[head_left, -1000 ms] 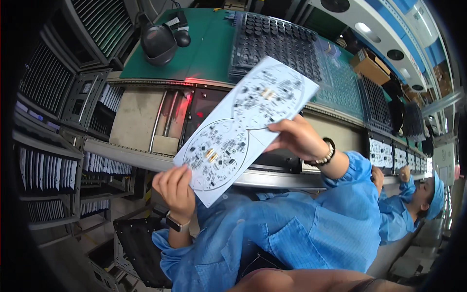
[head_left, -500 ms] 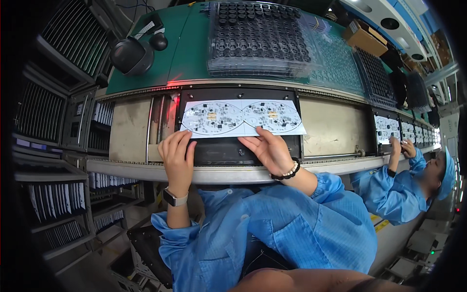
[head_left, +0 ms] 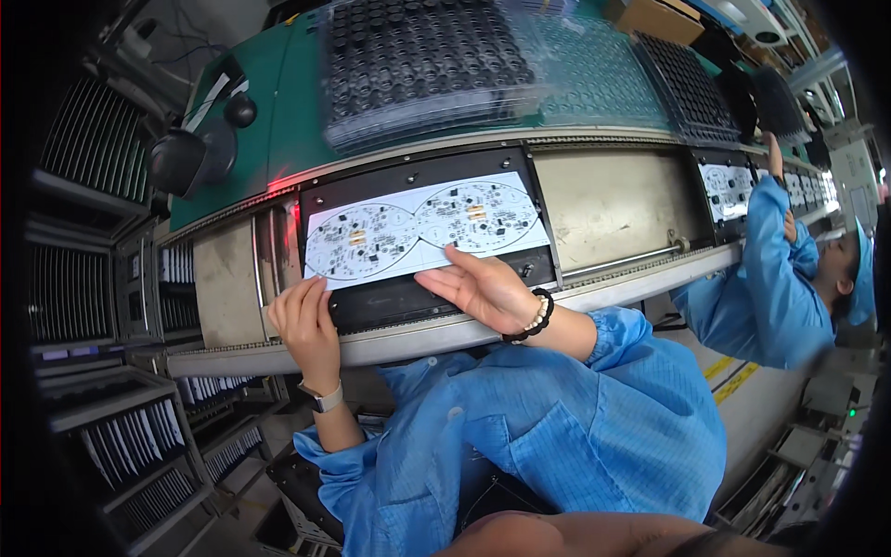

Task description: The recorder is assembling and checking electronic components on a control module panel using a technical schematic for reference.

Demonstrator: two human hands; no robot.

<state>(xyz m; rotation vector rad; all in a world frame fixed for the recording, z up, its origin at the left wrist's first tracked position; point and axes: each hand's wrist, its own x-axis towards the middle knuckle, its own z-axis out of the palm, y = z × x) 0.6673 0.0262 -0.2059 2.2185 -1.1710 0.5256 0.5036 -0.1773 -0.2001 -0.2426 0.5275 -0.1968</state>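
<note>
A white circuit board panel (head_left: 419, 243) with two round, component-covered boards side by side lies over a black carrier tray (head_left: 371, 304) on the conveyor. At its near left corner, my left hand (head_left: 308, 325) has its fingertips bent together on the edge. My right hand (head_left: 487, 292) grips the near edge around the middle, thumb on top and fingers lower, partly past the edge. The panel sits slightly askew in the tray. Its underside is hidden, so I cannot tell whether it lies flat.
Clear plastic trays of black round parts (head_left: 418, 74) are stacked on the green bench beyond the conveyor rail (head_left: 640, 135). A black scanner-like device (head_left: 190, 160) stands at the left. Racks of boards (head_left: 135, 441) line the left side. A co-worker (head_left: 766, 269) is at the right, beside more panels.
My view has turned, tilting the conveyor. The panel's right end, which overlapped the tray's right edge, now lies within the tray. The co-worker's arm has reached out across the line.
</note>
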